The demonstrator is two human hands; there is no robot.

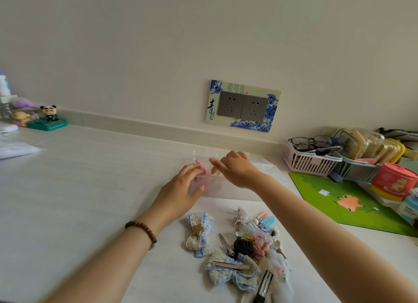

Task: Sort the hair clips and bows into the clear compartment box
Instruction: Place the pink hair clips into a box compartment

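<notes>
Your left hand (184,186) pinches a pink clip (202,166) over the box (267,174); right hand (235,169) spread; pile (255,241) lies below, centre frame.

I am reaching both bare forearms forward, converging ahead of me. My left hand (181,187) is lying palm down, fingers curled forward, thumb splayed out. My right hand (235,169) is hovering slightly higher, fingers bent downward, index finger extended.

glasses (313,141) in pink basket (309,163); green mat (343,203); wall sockets (243,106).
</notes>
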